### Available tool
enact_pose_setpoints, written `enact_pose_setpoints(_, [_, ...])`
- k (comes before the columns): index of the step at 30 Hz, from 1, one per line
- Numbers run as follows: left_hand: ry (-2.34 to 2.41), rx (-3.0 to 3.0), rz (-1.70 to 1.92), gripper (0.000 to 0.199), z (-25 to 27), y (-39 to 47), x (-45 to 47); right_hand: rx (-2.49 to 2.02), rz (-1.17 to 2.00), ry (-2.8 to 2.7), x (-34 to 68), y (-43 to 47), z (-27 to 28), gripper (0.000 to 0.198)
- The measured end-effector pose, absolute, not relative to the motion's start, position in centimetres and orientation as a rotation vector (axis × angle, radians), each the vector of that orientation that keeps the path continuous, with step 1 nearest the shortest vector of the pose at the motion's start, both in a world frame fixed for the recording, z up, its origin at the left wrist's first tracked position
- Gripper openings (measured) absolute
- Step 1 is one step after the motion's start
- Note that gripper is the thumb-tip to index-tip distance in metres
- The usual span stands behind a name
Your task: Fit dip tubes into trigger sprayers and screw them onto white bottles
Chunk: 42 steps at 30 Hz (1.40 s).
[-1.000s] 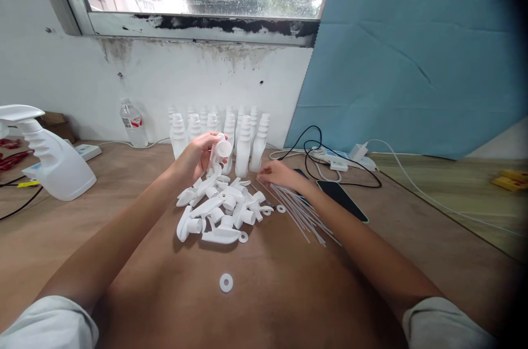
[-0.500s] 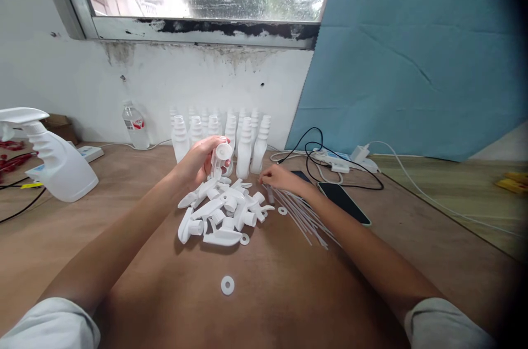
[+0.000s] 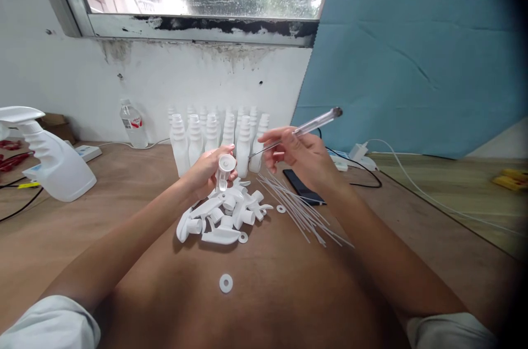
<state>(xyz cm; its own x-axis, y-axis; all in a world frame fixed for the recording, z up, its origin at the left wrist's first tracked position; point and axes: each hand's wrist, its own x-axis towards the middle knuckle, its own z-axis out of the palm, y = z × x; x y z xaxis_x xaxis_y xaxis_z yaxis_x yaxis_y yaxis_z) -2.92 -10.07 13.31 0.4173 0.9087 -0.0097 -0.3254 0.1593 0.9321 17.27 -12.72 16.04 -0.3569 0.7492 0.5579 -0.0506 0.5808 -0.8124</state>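
Observation:
My left hand (image 3: 208,173) is closed around a white spray trigger head (image 3: 226,164), its round opening facing me. In my right hand (image 3: 303,153) is a screwdriver (image 3: 315,122) with a clear handle; its thin shaft points left, with the tip a short way from the trigger head. Below my left hand lies a pile of white trigger heads (image 3: 223,234). Thin white tubes (image 3: 303,211) are spread under my right hand. White ring washers (image 3: 226,283) lie on the table, one in front of the pile and others beside it.
White bottles (image 3: 179,142) stand upright in rows behind my hands. An assembled spray bottle (image 3: 66,170) and a clear water bottle (image 3: 134,124) are at left. A dark phone (image 3: 303,186), cables and a white charger (image 3: 358,152) are at right, on the brown table (image 3: 165,294).
My right hand has risen from beside the tubes and now shows the screwdriver. My left hand has shifted slightly right and down with the trigger head, which has turned.

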Motion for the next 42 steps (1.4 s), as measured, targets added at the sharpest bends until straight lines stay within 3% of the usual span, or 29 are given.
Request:
enact_pose_setpoints(6, [0.698, 1.120, 0.973, 0.032, 12.7, -10.0, -2.9, -0.663, 0.685, -1.886, 15.7, -14.7, 15.6, 0.005])
enact_pose_setpoints(11, [0.744, 1.169, 1.033, 0.031, 12.6, -10.4, -2.8, -0.647, 0.066, -2.004, 15.2, -14.6, 14.4, 0.005])
enact_pose_setpoints(16, [0.752, 1.180, 1.078, 0.029, 12.6, -10.8, -2.5, -0.534, -0.139, -2.130, 14.9, -14.7, 13.7, 0.005])
enact_pose_setpoints(22, [0.768, 1.155, 1.136, 0.025, 12.6, -10.7, -2.5, -0.525, -0.090, -2.159, 14.8, -14.8, 13.4, 0.012])
enact_pose_setpoints(30, [0.812, 1.182, 1.179, 0.023, 12.7, -11.1, -2.3, -0.599, 0.035, -1.952, 14.5, -13.8, 12.7, 0.003])
enact_pose_setpoints(37, [0.778, 1.076, 1.274, 0.021, 12.6, -11.2, -2.2, -0.411, -0.090, -2.075, 14.3, -12.9, 11.9, 0.009])
enact_pose_setpoints(42, [0.780, 1.108, 1.190, 0.022, 12.7, -11.4, -2.1, -0.525, 0.132, -1.938, 14.5, -13.0, 12.4, 0.007])
